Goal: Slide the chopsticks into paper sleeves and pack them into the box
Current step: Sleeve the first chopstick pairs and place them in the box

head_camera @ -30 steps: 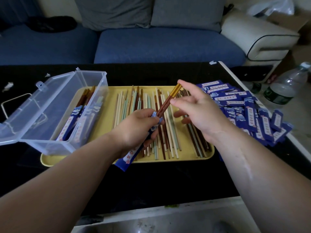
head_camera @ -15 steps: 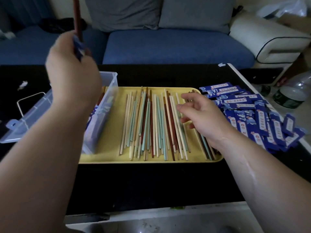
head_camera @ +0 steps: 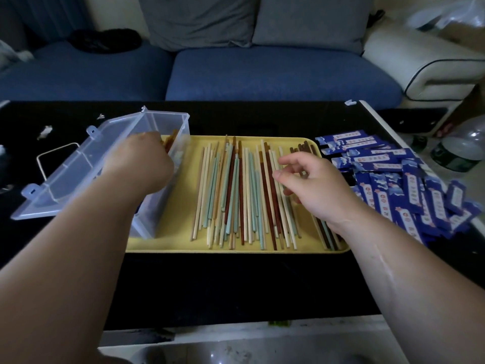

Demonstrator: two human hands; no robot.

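Dozens of chopsticks (head_camera: 236, 193) lie loose on the tray (head_camera: 178, 240). Their long axes run from its near edge to its far edge, mostly parallel, with a few crossing at slight angles. Cream, pale green, red-brown and dark brown ones are mixed together, and I cannot tell which end is the tip.

More brown stick ends (head_camera: 171, 140) show at the far end of the box (head_camera: 168, 122), pointing away along its length. The left hand (head_camera: 139, 164) is inside the box, back upward. Its fingers are hidden behind it, so I cannot tell whether they hold anything.

The right hand (head_camera: 317, 190) is over the right part of the loose chopsticks, palm down. Its fingers are loosely curled, with thumb and forefinger apart and nothing pinched between them.

The clear box stands on the left end of the tray, with its lid (head_camera: 65, 174) thrown open to the left over the black table (head_camera: 236, 285). Blue sleeves (head_camera: 409, 190) are heaped on the table just right of the tray, the far ones lying crosswise and the nearer ones lengthwise. A sofa (head_camera: 262, 72) stands beyond the table.
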